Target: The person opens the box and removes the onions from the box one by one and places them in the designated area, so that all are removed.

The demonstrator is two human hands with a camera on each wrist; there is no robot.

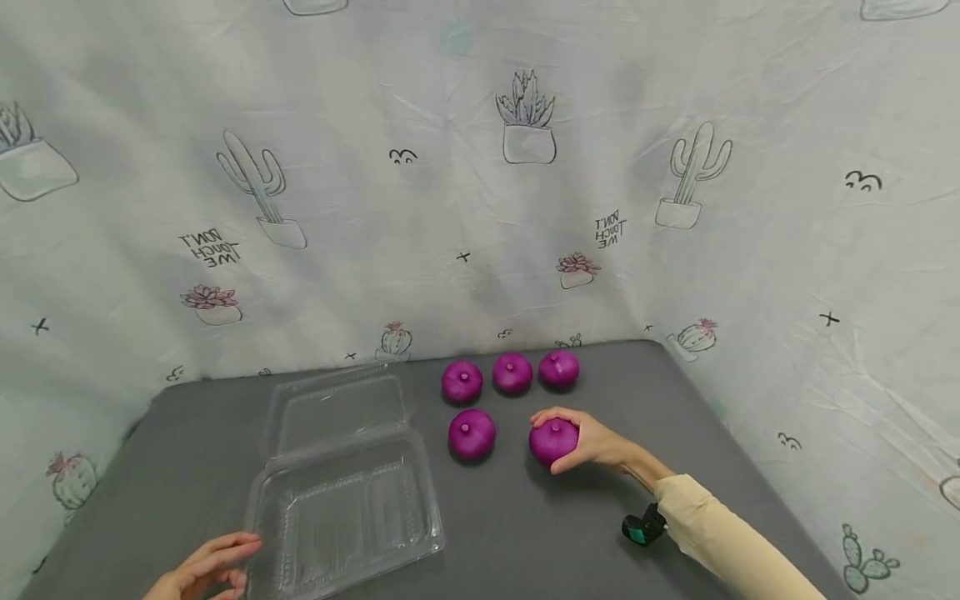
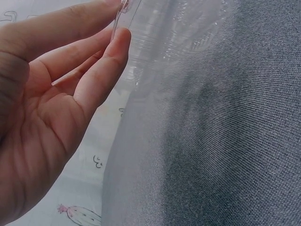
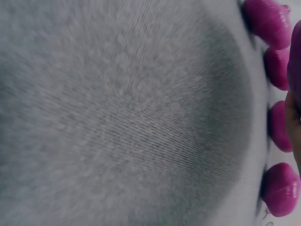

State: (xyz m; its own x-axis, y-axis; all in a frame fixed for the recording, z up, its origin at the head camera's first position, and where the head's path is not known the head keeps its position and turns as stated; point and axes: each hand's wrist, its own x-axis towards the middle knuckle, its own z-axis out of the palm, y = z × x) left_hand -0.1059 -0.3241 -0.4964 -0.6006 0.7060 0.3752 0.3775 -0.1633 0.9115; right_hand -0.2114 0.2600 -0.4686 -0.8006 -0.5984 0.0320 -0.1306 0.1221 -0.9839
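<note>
My right hand (image 1: pixel 588 442) grips a round purple onion (image 1: pixel 553 443) with a short stem, thumb on the near side and fingers over the far side. In the right wrist view, part of that held onion (image 3: pixel 295 61) shows at the right edge. Whether it touches the table is unclear. By the left rim of a clear plastic clamshell box (image 1: pixel 431 508) is my left hand (image 1: pixel 206 571), fingers fairly straight. The left wrist view has its fingertips (image 2: pixel 121 41) at the plastic edge. The box lies with its lid (image 1: pixel 408 400) folded back, nothing inside.
Another purple onion (image 1: pixel 472 434) sits between the box and my right hand. Three more onions (image 1: pixel 512 373) stand in a row farther back on the grey table (image 1: pixel 600 533). Patterned cloth (image 1: pixel 465 208) rises behind and along both sides. A black device (image 1: pixel 643 527) is at my right wrist.
</note>
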